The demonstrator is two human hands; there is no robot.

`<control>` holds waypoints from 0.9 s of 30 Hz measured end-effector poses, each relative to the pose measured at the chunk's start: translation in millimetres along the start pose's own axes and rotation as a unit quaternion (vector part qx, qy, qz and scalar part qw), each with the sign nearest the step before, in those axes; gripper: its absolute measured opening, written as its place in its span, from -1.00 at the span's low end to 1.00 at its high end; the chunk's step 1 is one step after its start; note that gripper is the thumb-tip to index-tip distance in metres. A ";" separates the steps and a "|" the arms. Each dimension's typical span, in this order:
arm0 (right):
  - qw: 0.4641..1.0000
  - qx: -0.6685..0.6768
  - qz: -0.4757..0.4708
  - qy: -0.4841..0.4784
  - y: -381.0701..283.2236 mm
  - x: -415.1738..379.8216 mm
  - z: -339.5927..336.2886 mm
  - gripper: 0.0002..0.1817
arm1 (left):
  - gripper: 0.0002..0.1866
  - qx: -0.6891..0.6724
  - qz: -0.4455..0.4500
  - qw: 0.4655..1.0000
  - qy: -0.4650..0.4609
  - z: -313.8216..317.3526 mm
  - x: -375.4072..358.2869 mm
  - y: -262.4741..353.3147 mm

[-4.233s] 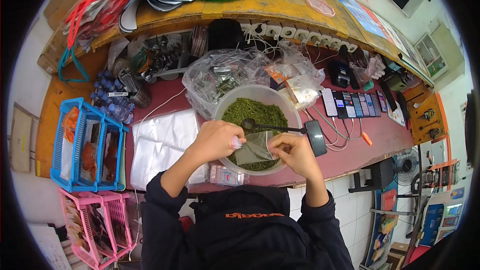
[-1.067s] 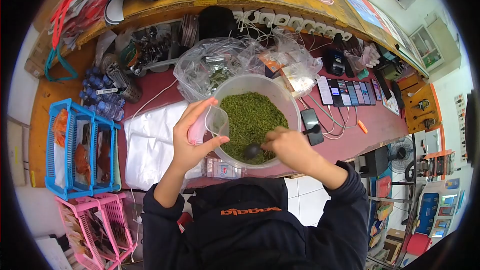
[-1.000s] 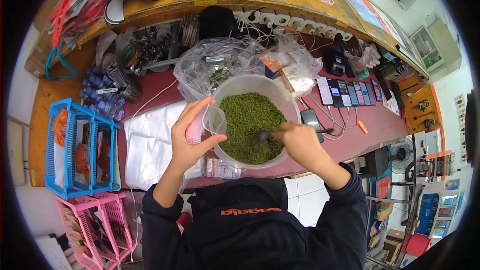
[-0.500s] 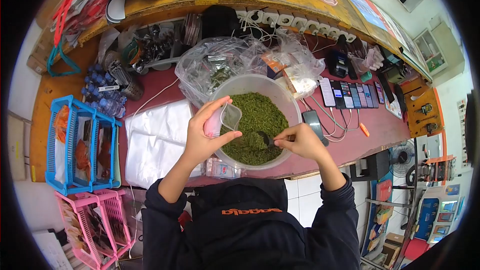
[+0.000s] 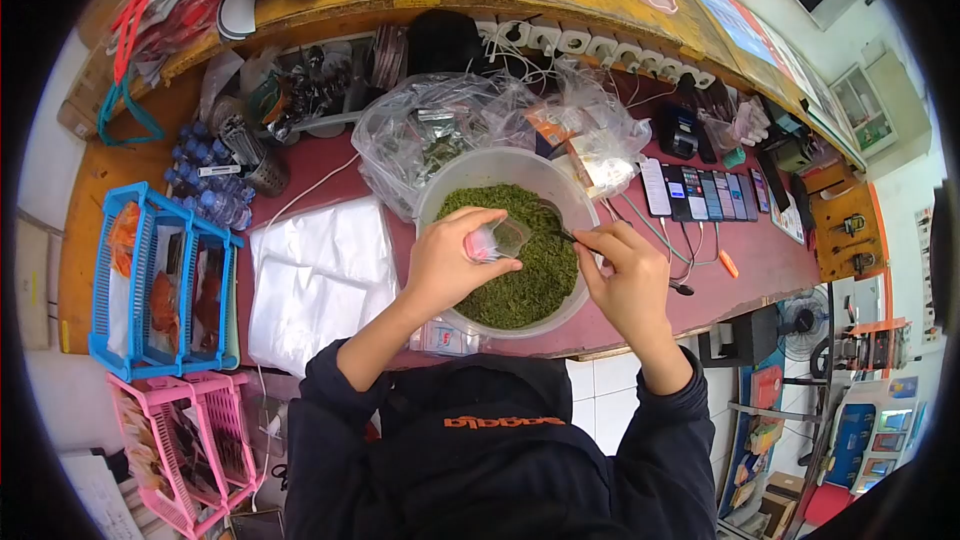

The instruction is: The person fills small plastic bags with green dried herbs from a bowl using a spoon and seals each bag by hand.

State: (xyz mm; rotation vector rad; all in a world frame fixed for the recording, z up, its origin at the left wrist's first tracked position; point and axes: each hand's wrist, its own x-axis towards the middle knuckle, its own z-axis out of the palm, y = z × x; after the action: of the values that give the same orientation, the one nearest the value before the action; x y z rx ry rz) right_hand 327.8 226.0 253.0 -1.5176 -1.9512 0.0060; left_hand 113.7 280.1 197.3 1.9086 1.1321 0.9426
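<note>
A round translucent tub holds dried, shredded green leaf. Over its left side, my left hand grips a small clear pouch with a pink part, its mouth facing the right. My right hand pinches the handle of a black spoon at the tub's right rim. The spoon's head lies against the green leaf near the tub's upper right; how much it carries I cannot make out.
White plastic bags lie left of the tub. Behind it sits a large clear bag. Several phones with cables line the right side. Blue baskets stand at far left, beside water bottles.
My left hand has shifted right with the pouch, further over the tub. My right hand has drawn the spoon from the lower middle of the leaf up toward the tub's upper right.
</note>
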 end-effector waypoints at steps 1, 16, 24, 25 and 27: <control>1.000 0.000 -0.001 -0.001 -2.5 -0.6 2.8 -0.84 | -0.37 -0.012 -0.013 1.000 -0.002 1.5 1.2 1.9; 0.965 -0.193 0.016 -0.178 16.5 -26.8 64.3 -0.90 | -0.37 -0.050 0.018 0.994 0.092 -13.0 -2.7 -13.6; 0.977 0.051 0.025 -0.204 6.8 -17.0 39.0 -0.87 | -0.36 -0.024 0.003 0.996 0.091 -30.8 -6.5 -11.5; 0.977 0.050 0.024 -0.204 6.3 -12.7 28.9 -0.87 | -0.36 -0.024 0.003 0.995 0.092 -31.2 -6.7 -11.0; 0.977 0.104 0.076 -0.170 2.4 -3.6 6.8 -0.86 | -0.35 -0.010 -0.020 0.999 0.040 -30.6 -7.9 -10.0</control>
State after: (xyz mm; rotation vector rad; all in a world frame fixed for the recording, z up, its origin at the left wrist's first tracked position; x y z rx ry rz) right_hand 327.0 226.3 244.9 -1.5979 -2.0107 0.5524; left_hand 80.9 282.9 201.7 1.8404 1.1988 1.0114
